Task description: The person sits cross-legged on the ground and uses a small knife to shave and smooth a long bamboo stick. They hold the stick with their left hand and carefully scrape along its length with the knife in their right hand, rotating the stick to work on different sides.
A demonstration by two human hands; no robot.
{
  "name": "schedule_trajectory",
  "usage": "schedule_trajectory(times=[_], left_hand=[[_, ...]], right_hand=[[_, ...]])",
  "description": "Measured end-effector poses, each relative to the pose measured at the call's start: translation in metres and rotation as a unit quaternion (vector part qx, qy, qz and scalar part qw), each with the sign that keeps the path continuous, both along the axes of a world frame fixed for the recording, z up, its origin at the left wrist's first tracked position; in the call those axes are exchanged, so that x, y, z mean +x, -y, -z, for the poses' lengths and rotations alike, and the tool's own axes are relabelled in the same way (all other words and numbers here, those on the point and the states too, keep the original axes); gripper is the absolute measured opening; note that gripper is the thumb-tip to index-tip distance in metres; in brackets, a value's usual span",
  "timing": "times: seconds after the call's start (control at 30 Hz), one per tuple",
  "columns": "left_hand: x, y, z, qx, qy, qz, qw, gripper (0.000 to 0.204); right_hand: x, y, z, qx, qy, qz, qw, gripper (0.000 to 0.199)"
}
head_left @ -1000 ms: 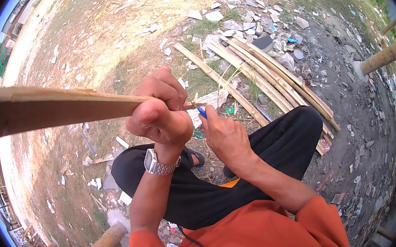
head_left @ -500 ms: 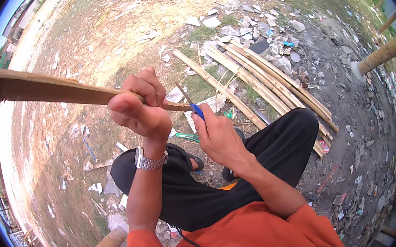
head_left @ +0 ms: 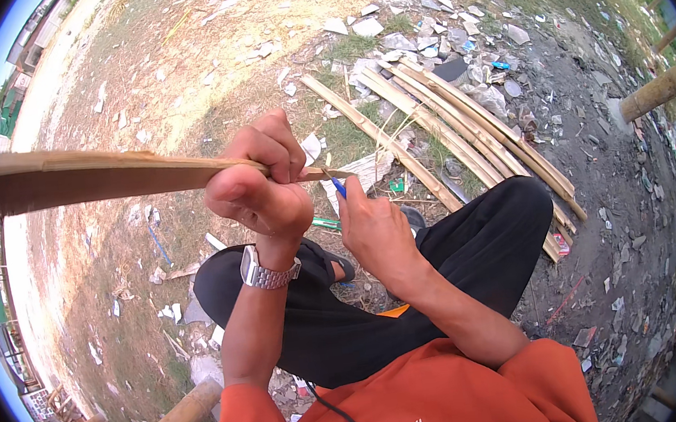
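Bamboo strip [head_left: 103,174]: held level at chest height, raised since earlier. Left hand [head_left: 258,190]: grip closed round strip. Right hand [head_left: 373,228]: grip holding blue tool [head_left: 338,186] at strip's tip. Bamboo pile [head_left: 445,130] ahead; bare ground [head_left: 133,68] left.

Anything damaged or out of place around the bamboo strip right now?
Left hand grips the bamboo strip; its end by the right hand looks split. Litter lies scattered on the ground around the bamboo poles.

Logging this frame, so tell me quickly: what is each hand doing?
Left hand: closed around the bamboo strip.
Right hand: closed on a blue-handled tool.
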State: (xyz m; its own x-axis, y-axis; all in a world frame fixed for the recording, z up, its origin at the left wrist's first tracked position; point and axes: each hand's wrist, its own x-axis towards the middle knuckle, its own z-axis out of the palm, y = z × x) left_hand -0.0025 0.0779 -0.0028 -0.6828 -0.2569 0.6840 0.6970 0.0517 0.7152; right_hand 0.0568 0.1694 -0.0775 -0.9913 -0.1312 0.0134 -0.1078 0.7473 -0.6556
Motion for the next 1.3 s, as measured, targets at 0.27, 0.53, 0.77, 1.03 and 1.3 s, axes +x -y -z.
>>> schedule_trajectory(times=[0.27, 0.53, 0.77, 1.03, 1.3], left_hand=[[-0.005, 0.006, 0.002, 0.022, -0.029, 0.077, 0.996, 0.064], [-0.003, 0.007, 0.002, 0.013, -0.014, 0.08, 0.997, 0.067], [-0.002, 0.001, 0.003, 0.007, -0.022, 0.053, 0.998, 0.067], [-0.003, 0.0, 0.004, 0.022, -0.06, 0.104, 0.993, 0.069], [-0.001, 0.012, 0.006, 0.041, -0.026, 0.12, 0.992, 0.069]], right_hand=[[-0.013, -0.024, 0.009, -0.505, 0.326, -0.085, 0.795, 0.028], [-0.005, -0.031, 0.008, -0.393, 0.126, -0.022, 0.91, 0.018], [0.004, -0.012, -0.003, -0.083, -0.017, -0.026, 0.996, 0.01], [0.005, -0.012, -0.004, -0.01, 0.014, -0.039, 0.999, 0.01], [-0.01, -0.014, 0.006, -0.132, 0.093, -0.085, 0.983, 0.011]])
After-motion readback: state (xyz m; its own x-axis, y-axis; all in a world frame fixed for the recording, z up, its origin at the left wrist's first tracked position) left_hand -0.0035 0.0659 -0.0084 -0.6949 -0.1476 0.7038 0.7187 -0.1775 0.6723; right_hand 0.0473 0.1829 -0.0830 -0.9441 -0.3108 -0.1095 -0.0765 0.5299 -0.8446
